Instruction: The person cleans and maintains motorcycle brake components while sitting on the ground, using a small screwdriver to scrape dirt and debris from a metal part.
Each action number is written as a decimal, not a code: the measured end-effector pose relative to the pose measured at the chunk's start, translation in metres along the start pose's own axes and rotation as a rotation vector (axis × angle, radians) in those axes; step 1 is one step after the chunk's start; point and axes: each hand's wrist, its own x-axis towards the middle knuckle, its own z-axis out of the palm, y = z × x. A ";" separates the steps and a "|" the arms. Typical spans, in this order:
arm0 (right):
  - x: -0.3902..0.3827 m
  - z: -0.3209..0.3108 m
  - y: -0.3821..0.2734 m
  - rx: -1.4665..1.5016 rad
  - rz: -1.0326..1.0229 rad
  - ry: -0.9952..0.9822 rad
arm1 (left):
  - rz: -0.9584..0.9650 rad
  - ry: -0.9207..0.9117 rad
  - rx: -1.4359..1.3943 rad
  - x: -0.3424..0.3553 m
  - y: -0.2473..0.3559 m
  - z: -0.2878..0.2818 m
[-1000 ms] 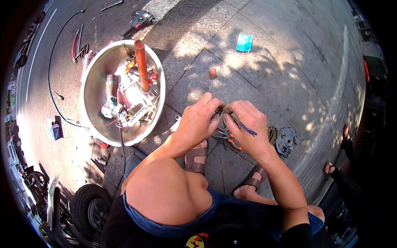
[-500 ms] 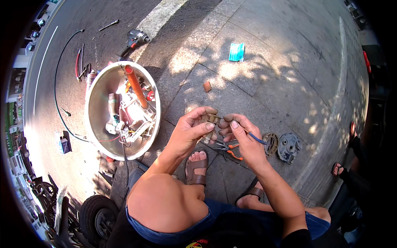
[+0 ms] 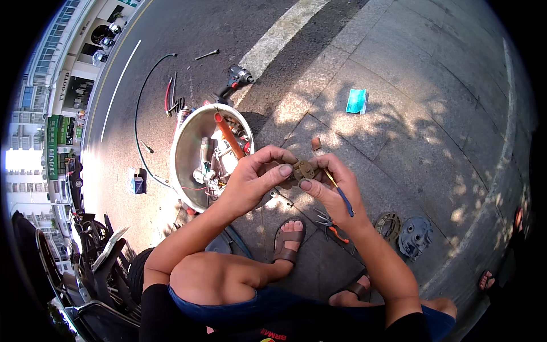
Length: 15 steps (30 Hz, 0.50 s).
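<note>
My left hand (image 3: pixel 255 181) pinches a small, grimy brown metal part (image 3: pixel 306 169) between thumb and fingers, in front of my knees. The fingertips of my right hand (image 3: pixel 337 191) also press on this part from the other side. A slim tool (image 3: pixel 343 199) with a blue and yellow handle is tucked in my right hand; its working end is too unclear to name. Below the hands, orange-handled pliers (image 3: pixel 336 231) lie on the paving. To their right rest a brown ring-shaped part (image 3: pixel 388 227) and a grey round cast-metal plate (image 3: pixel 415 237).
A metal basin (image 3: pixel 183 154) full of tools, with an orange tube (image 3: pixel 228 135) sticking up, stands left. Past it lie a cordless power tool (image 3: pixel 235 80), a cable (image 3: pixel 138 111) and red-handled pliers (image 3: pixel 168 97). A turquoise packet (image 3: pixel 356 101) is farther off. Another person's foot (image 3: pixel 486 279) shows at right.
My view has swung, so the surroundings sit farther right. The brown part has been turned to show a rounded face, and my right fingers have closed in on it.
</note>
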 end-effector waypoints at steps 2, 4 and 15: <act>0.000 0.012 -0.005 0.011 -0.033 -0.011 | 0.008 0.047 0.020 -0.014 0.005 -0.002; 0.000 0.019 -0.022 -0.176 -0.145 -0.072 | -0.009 0.090 -0.022 -0.030 0.010 -0.004; -0.009 0.019 -0.137 -0.495 -0.409 -0.278 | 0.375 0.110 -0.024 -0.059 0.059 0.022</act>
